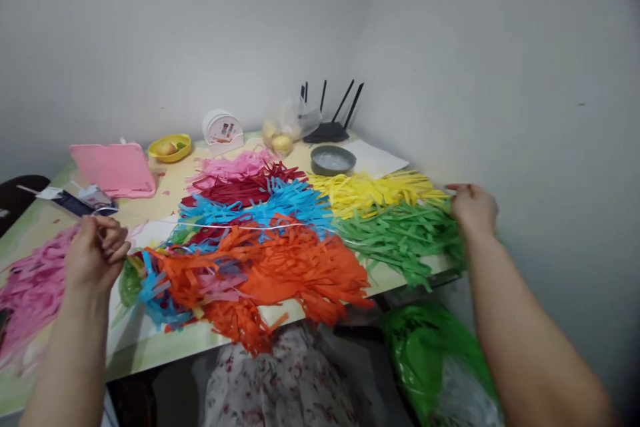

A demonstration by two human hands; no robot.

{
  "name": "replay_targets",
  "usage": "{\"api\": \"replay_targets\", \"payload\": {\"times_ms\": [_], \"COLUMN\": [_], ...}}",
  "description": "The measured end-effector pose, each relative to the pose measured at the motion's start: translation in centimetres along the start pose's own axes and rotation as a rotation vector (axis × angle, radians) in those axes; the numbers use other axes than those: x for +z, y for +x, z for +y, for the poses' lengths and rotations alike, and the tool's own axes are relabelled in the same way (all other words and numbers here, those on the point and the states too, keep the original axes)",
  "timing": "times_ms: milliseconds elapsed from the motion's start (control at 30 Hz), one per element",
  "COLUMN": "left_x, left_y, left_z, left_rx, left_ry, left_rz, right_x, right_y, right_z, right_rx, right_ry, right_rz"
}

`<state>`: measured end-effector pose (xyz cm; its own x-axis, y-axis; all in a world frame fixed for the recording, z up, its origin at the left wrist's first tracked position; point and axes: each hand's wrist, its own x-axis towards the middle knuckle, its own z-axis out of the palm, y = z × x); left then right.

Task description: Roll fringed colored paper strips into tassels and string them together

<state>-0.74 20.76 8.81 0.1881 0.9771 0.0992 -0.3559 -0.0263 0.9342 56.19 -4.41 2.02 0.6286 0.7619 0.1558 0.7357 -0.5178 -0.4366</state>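
Observation:
My left hand [99, 250] is closed on a thin white string [220, 226]. From there the string runs right, over the blue tissue fringe [265, 207] and onto the orange tissue fringe [300, 267]. On the far right my right hand [473, 210] is bent with its fingers drawn together, at the outer ends of the yellow fringe [375, 190] and green fringe [400, 237]. What its fingers grip is hidden. Dark red fringe [240, 188] and pink fringe [240, 163] lie behind the blue. More pink fringe [35, 273] lies by my left forearm.
On the table [165, 353] stand a pink tablet case [115, 170], a yellow bowl [170, 148] with fruit, a round grey tin [333, 160] and a black router [327, 132]. A bag of yellow fruit [285, 133] is near the wall. A green plastic bag [435, 353] sits below.

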Motion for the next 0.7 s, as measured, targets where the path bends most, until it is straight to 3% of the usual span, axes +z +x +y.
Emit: {"api": "replay_targets", "payload": {"times_ms": [100, 200, 333, 400, 500, 600, 700], "left_x": [1.2, 3.2, 4.8, 4.9, 4.4, 3.7, 2.9], "left_y": [-0.5, -1.6, -2.9, -3.1, -3.0, -2.7, -2.9], "left_z": [0.0, -0.1, -0.3, -0.3, -0.2, -0.2, -0.4], "left_rx": [-0.020, -0.049, -0.012, 0.033, 0.095, 0.140, 0.146], "left_ry": [0.093, 0.229, 0.343, 0.347, 0.321, 0.257, 0.149], "left_rz": [-0.061, -0.159, -0.231, -0.223, -0.181, -0.145, -0.142], "right_x": [2.5, 6.0, 6.9, 6.5, 7.6, 11.1, 14.2], "right_y": [-0.4, -1.0, -4.2, -6.8, -10.9, -13.6, -14.6], "right_z": [-2.7, -7.2, -14.2, -18.0, -23.4, -26.8, -27.8], "right_rx": [-0.011, -0.092, -0.214, -0.386, -0.612, -0.627, -0.595], "right_ry": [-0.080, -0.137, -0.170, -0.032, 0.326, 0.389, 0.395], "right_rz": [-0.086, -0.197, -0.154, -0.153, -0.475, -0.656, -0.667]}}
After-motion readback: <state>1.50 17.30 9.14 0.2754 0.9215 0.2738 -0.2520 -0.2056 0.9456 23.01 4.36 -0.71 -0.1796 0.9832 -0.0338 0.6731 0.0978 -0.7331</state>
